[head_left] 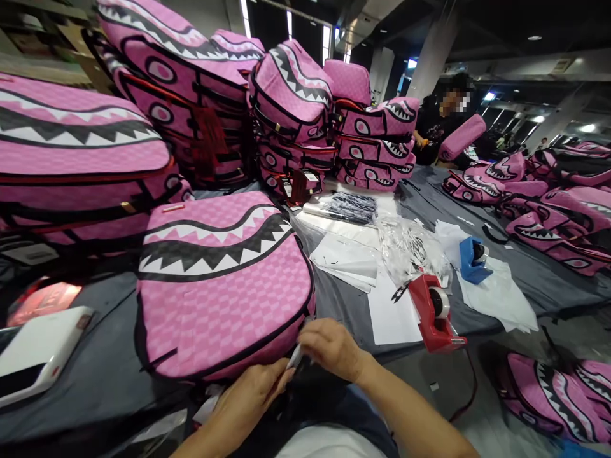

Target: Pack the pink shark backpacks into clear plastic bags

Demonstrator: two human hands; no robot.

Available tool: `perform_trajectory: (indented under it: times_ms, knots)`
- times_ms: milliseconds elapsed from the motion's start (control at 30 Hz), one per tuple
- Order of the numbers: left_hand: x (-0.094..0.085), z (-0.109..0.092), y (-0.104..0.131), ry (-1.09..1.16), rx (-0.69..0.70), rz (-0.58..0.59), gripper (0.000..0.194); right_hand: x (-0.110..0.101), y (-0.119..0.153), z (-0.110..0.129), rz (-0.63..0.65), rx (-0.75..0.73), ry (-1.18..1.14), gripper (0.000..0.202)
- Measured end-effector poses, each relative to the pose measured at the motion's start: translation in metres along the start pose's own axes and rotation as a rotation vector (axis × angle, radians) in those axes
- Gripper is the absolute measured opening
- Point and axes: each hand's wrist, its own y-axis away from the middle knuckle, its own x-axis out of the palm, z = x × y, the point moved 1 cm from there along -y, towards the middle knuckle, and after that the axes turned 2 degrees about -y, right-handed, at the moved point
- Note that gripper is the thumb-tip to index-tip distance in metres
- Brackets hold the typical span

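Observation:
A pink checkered backpack with a black-and-white shark-mouth print lies on the grey cloth-covered table in front of me. At its near right corner, my left hand pinches a small whitish strip, which looks like paper or plastic. Close on the right, my right hand has its fingers closed by the upper end of that strip, next to the backpack's edge. Whether those fingers grip the strip or a bit of clear plastic by the bag cannot be made out.
Stacked pink backpacks line the back and left. A red tape dispenser, a blue tape dispenser, plastic bags and white sheets lie right. A white device sits left. Another person holds a pink bag beyond the table.

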Motion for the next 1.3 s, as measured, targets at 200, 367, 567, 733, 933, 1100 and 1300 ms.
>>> perform_trajectory:
  times_ms: [200, 367, 567, 733, 933, 1100, 1300]
  knots:
    - [0.012, 0.05, 0.021, -0.322, 0.396, -0.385, 0.042, 0.003, -0.033, -0.004, 0.418, -0.356, 0.147, 0.026]
    - [0.003, 0.103, 0.065, -0.688, 0.392, -0.553, 0.052, 0.008, -0.032, -0.013, 0.424, -0.363, 0.181, 0.025]
    - [0.001, 0.099, 0.064, -0.771, 0.23, -0.601, 0.056, 0.014, -0.024, -0.007, 0.218, -0.369, 0.235, 0.024]
    - [0.001, 0.075, 0.058, -0.78, 0.302, -0.652, 0.049, 0.015, -0.023, -0.005, 0.131, -0.322, 0.182, 0.023]
    - [-0.004, 0.02, 0.017, -0.194, 0.214, -0.297, 0.048, 0.018, -0.015, -0.012, 0.064, -0.368, 0.155, 0.029]
    - [-0.025, -0.009, -0.037, 0.309, -0.039, 0.163, 0.072, 0.014, -0.008, -0.022, 0.026, -0.309, 0.097, 0.029]
    - [-0.032, -0.021, -0.027, 0.64, -0.111, 0.205, 0.07, 0.018, -0.009, -0.028, 0.012, -0.265, 0.162, 0.025]
